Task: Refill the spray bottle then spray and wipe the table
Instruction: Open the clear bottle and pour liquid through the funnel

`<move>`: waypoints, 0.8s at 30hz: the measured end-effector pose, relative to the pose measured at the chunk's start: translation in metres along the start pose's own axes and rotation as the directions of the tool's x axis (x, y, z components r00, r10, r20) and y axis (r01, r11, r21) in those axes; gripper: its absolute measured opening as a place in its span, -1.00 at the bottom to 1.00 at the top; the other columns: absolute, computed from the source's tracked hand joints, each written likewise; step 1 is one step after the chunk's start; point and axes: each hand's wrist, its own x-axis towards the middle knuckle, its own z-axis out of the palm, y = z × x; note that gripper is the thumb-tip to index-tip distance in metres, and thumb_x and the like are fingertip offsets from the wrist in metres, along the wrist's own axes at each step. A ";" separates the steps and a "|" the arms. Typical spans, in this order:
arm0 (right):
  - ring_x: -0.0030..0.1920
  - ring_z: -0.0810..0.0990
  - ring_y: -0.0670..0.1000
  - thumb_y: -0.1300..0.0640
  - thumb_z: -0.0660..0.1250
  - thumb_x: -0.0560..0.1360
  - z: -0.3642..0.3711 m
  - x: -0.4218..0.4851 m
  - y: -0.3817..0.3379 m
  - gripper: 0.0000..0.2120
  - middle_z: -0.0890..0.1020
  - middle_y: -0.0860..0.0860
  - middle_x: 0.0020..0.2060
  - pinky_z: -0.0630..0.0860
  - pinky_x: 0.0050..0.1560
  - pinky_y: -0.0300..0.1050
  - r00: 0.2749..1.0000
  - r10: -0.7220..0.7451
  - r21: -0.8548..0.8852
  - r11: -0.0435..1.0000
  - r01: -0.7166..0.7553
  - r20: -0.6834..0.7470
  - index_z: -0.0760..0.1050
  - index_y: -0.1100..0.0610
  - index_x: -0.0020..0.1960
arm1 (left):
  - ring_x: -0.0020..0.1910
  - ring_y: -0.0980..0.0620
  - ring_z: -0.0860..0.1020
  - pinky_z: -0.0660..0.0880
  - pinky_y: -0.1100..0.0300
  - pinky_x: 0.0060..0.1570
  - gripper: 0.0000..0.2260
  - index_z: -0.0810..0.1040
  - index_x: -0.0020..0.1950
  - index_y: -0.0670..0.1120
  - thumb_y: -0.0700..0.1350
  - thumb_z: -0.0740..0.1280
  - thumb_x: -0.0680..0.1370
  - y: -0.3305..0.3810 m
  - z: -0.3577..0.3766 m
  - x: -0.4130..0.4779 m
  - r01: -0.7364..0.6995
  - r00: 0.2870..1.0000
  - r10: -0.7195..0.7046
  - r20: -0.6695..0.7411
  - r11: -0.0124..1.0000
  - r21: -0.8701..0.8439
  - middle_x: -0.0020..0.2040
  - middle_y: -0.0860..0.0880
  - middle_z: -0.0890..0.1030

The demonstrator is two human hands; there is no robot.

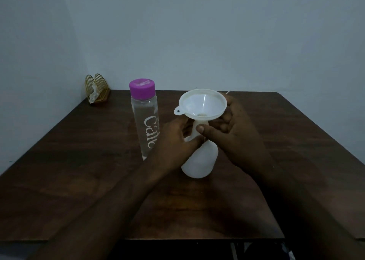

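- Spray bottle [199, 161]: white, no spray head fitted, upright mid-surface [79, 161]; left hand [175, 141] grips its neck.
- Funnel [203, 103]: white, stem at the bottle's mouth; right hand [237, 133] pinches the stem.
- Water bottle [145, 121]: clear, upright just beside the left hand, purple cap [141, 90] on.
- Step, judged: seating the funnel for the refill.
- Next calls for: one hand freed, cap unscrewed, a steady pour.

spray bottle [200, 161] upright mid table [79, 161], funnel [203, 103] on top, stem down at its neck. water bottle [145, 121] upright just left, slightly behind. napkin holder [96, 89] in back-left corner. left hand [175, 143] grips neck, right hand [235, 133] pinches stem.
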 end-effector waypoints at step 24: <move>0.26 0.55 -0.14 -0.25 0.55 0.19 -0.004 -0.001 -0.007 -0.03 0.53 -0.08 0.32 0.55 0.26 -0.01 0.985 0.029 0.002 1.000 -0.029 -0.173 0.17 -0.17 0.48 | 0.28 0.22 0.49 0.47 0.28 0.23 -0.42 0.38 0.41 -0.01 -0.09 0.51 0.45 0.000 -0.012 -0.013 0.110 0.994 -0.110 -0.001 0.994 0.022 0.29 0.12 0.52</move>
